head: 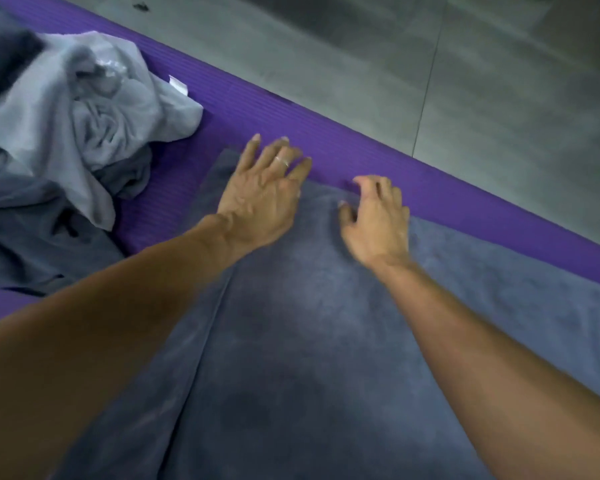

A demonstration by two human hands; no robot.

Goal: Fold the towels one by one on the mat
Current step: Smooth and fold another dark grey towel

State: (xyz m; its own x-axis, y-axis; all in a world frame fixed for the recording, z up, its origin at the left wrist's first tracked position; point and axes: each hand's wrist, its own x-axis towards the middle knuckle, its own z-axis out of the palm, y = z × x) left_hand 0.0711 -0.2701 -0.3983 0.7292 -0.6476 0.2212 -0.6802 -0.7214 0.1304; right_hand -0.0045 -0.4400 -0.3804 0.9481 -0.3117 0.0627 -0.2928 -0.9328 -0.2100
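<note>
The grey tiled floor (482, 81) fills the frame from 12 to 3 o'clock. The purple mat (257, 109) runs diagonally across it from 10 o'clock to 4 o'clock. The dark blue-grey towel (309, 341) lies spread flat on the mat, covering the frame centre down to 6 o'clock, with its far edge near the far border of the mat; a lengthwise crease runs along its left portion. A pile of unfolded towels (32, 209) sits on the mat at 9 to 10 o'clock, apart from the spread towel; a crumpled light grey towel (94, 109) lies on top of darker ones, with a small white label (178, 85) at its edge. The left hand (260, 199) rests palm down on the far left corner of the spread towel, fingers straight and splayed, holding nothing; one finger carries a ring (284, 162). The right hand (378, 220) sits at the towel's far edge just right of centre, fingers curled, thumb and fingertips closing on the edge; motion blur prevents confirming a firm pinch.
</note>
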